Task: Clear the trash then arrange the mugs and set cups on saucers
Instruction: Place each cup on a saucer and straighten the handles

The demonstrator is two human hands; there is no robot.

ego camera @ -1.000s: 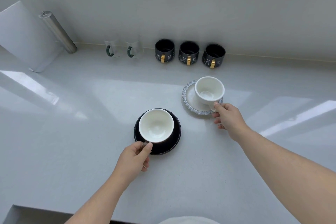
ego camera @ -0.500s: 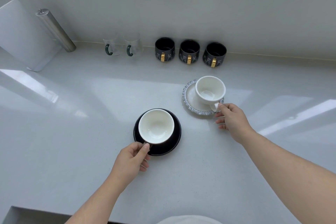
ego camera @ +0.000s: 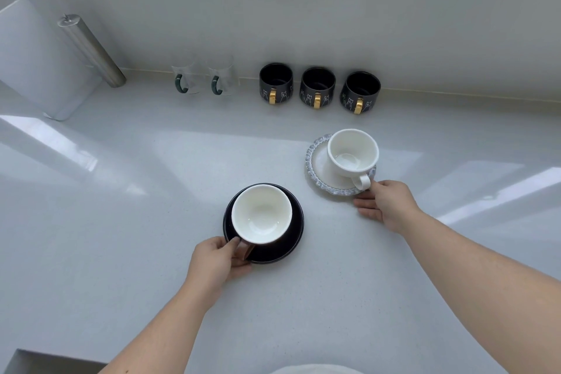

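A white-lined cup (ego camera: 261, 218) sits on a black saucer (ego camera: 290, 247) at the middle of the counter. My left hand (ego camera: 217, 259) pinches its handle from the near side. To the right, a white cup (ego camera: 352, 155) stands on a blue-rimmed saucer (ego camera: 317, 174), pushed toward the saucer's right side. My right hand (ego camera: 387, 206) has its fingertips on that cup's handle. Along the back wall stand three black mugs with gold handles (ego camera: 317, 88) and two glass mugs with green handles (ego camera: 203, 77).
A metal roll holder (ego camera: 91, 50) and a white board (ego camera: 36, 58) lean at the back left. A dark recess (ego camera: 30, 361) opens at the near left corner. The white counter (ego camera: 121, 222) stretches to both sides.
Both cups stay on their saucers. My right hand has eased back so the white cup's handle now shows. The left hand keeps its hold.
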